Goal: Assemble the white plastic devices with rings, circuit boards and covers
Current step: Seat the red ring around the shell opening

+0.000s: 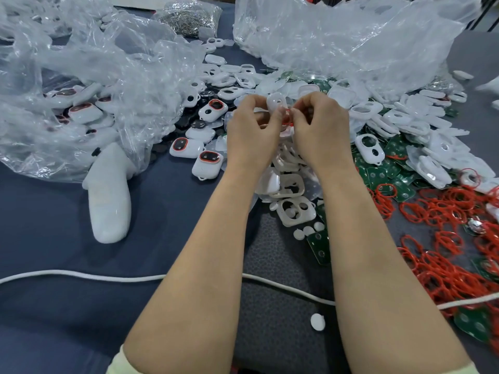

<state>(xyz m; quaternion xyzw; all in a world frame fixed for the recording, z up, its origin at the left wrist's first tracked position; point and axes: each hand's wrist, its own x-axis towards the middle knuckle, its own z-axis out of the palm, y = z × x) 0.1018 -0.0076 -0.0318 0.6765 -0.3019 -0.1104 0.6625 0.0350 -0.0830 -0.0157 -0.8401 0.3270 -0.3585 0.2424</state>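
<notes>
Inspector A: Any legible markings to record?

Inspector B: None. I checked the white housings (369, 148), the assembled devices (207, 164), the green circuit boards (404, 189) and the clear bags (337, 36). No text, label, brand or number can be read on any of them.

Inspector A: Is there print on the boards?

Inspector B: Only pale round pads show; any lettering is too small to resolve
</notes>
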